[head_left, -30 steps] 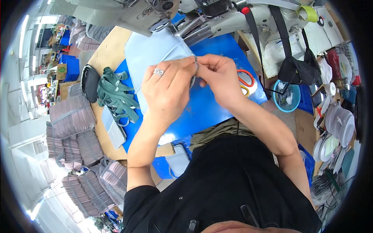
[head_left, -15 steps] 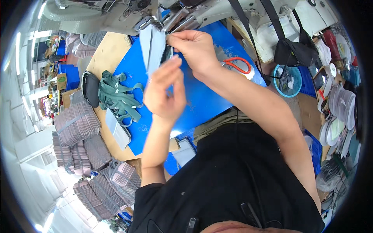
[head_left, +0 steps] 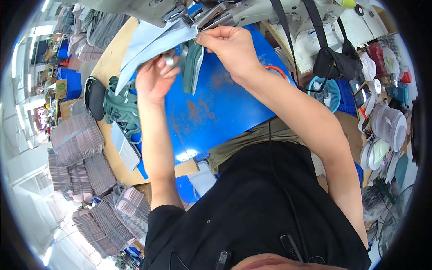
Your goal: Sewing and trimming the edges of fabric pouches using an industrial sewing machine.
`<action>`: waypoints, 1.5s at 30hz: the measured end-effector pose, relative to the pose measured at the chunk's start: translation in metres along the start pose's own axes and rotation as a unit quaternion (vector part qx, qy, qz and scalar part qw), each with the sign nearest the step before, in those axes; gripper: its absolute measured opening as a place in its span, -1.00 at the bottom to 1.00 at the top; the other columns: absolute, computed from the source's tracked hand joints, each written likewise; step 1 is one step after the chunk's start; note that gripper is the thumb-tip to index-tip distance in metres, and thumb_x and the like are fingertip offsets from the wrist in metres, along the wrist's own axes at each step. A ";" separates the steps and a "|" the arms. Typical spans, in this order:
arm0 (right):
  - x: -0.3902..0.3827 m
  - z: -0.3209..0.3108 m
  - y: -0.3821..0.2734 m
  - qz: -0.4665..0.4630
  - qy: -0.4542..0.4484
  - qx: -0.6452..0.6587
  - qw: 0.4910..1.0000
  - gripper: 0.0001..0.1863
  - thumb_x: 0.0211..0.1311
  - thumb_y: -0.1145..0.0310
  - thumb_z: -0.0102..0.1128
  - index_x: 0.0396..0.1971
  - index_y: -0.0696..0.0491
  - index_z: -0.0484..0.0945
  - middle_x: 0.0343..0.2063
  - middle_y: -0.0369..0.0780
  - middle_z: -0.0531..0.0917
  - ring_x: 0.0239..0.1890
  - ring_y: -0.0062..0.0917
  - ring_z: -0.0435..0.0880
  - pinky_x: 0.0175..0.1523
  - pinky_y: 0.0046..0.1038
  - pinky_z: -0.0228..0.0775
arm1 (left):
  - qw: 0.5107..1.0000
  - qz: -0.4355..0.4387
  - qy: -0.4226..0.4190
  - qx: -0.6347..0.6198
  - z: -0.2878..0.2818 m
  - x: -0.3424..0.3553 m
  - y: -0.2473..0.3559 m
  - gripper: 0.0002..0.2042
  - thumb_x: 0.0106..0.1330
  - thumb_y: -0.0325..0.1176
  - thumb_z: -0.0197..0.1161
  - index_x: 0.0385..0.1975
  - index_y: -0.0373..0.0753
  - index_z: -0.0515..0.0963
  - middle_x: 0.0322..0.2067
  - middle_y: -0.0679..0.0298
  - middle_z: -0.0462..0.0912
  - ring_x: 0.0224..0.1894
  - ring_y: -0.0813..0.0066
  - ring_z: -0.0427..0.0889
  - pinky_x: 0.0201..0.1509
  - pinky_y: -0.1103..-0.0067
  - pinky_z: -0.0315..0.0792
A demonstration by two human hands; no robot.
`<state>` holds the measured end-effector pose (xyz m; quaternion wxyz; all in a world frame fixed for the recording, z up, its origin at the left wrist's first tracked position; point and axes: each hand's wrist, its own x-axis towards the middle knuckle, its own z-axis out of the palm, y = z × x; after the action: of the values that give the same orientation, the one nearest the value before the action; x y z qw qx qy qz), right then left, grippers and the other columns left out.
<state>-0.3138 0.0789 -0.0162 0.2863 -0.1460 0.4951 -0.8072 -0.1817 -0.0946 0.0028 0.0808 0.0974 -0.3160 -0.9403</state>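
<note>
My right hand (head_left: 230, 51) pinches the edge of the fabric work at the metal guide of the sewing machine (head_left: 211, 18). A light blue fabric panel (head_left: 145, 47) slants down-left from the machine, and a dark green strip with a pale edge (head_left: 192, 74) hangs below my right fingertips. My left hand (head_left: 154, 77) is palm up beneath the panel's lower edge, its curled fingers smeared by motion, so whether they grip anything is unclear. The blue work surface (head_left: 216, 117) lies under both hands, with red-handled scissors (head_left: 278, 70) partly hidden behind my right forearm.
Green straps (head_left: 117, 105), a black pouch (head_left: 93, 96) and a grey flat piece (head_left: 123, 146) lie at the left, beside bundled stacked pieces (head_left: 76, 139). At the right are a turquoise basket (head_left: 330, 99), a hanging black bag (head_left: 335, 63) and tape rolls (head_left: 389, 126).
Both hands have moved up toward the machine. My left hand left the work, then went left under the panel. The blue panel now slants down-left, and the green strip shows below the guide.
</note>
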 end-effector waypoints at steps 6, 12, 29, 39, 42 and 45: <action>0.003 0.009 0.002 0.002 0.069 -0.078 0.995 -0.77 0.08 0.39 0.57 -0.38 0.23 0.74 -0.44 -0.25 0.77 -0.41 -0.71 0.63 -0.27 -0.60 0.47 | 0.962 0.128 0.146 -0.192 0.010 0.043 -0.041 -0.74 0.44 -0.29 0.23 0.01 -0.27 0.60 -0.17 0.17 0.75 -0.31 0.44 0.68 -0.40 0.64 0.52; 0.004 0.012 0.008 -0.019 0.119 -0.086 0.989 -0.79 -0.13 0.26 0.57 -0.55 0.09 0.79 -0.53 -0.12 0.79 -0.46 -0.49 0.78 -0.25 -0.41 0.61 | 0.823 0.360 0.347 0.268 -0.037 0.012 -0.114 -0.61 0.42 -0.34 0.33 0.17 -0.34 0.53 0.05 0.19 0.66 0.02 0.42 0.66 -0.02 0.54 0.59; 0.006 -0.019 -0.030 0.037 -0.059 -0.218 0.974 -0.75 -0.01 0.33 0.46 -0.38 0.20 0.73 -0.47 -0.27 0.70 -0.39 -0.63 0.61 -0.26 -0.48 0.48 | 0.339 0.154 -0.108 0.922 0.152 -0.046 -0.045 -0.84 0.02 -0.54 0.27 -0.37 -0.32 0.54 0.06 0.03 0.64 -0.17 -0.01 0.69 -0.13 0.25 0.60; 0.007 -0.010 -0.034 0.007 -0.113 -0.363 0.925 -0.75 0.05 0.43 0.36 -0.25 0.20 0.69 -0.43 -0.28 0.69 -0.42 -0.65 0.61 -0.32 -0.54 0.44 | 0.480 0.179 -0.018 0.859 0.147 -0.043 -0.061 -0.90 0.12 -0.57 0.24 -0.38 -0.40 0.51 -0.41 -0.04 0.58 -0.39 -0.13 0.57 -0.32 0.24 0.44; 0.004 -0.018 -0.037 0.120 -0.143 -0.183 0.965 -0.73 0.14 0.49 0.34 -0.14 0.21 0.68 -0.35 -0.30 0.72 -0.44 -0.69 0.60 -0.39 -0.60 0.41 | 0.509 0.188 0.000 0.840 0.150 -0.049 -0.057 -0.87 0.16 -0.49 0.32 -0.36 -0.36 0.53 -0.33 0.01 0.65 -0.36 -0.05 0.62 -0.29 0.27 0.49; -0.003 -0.020 -0.049 0.161 -0.149 -0.104 0.970 -0.69 0.20 0.48 0.36 -0.04 0.21 0.66 -0.29 -0.31 0.72 -0.46 -0.73 0.57 -0.43 -0.64 0.36 | 0.372 0.357 -0.023 0.856 0.138 -0.056 -0.028 -0.81 0.17 -0.36 0.44 -0.30 -0.26 0.61 -0.03 0.12 0.73 -0.25 0.06 0.71 -0.22 0.35 0.56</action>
<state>-0.3370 0.1116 0.0177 0.4661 -0.2122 0.5451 -0.6638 -0.1622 0.0192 0.1012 0.2751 -0.0285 -0.9595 -0.0527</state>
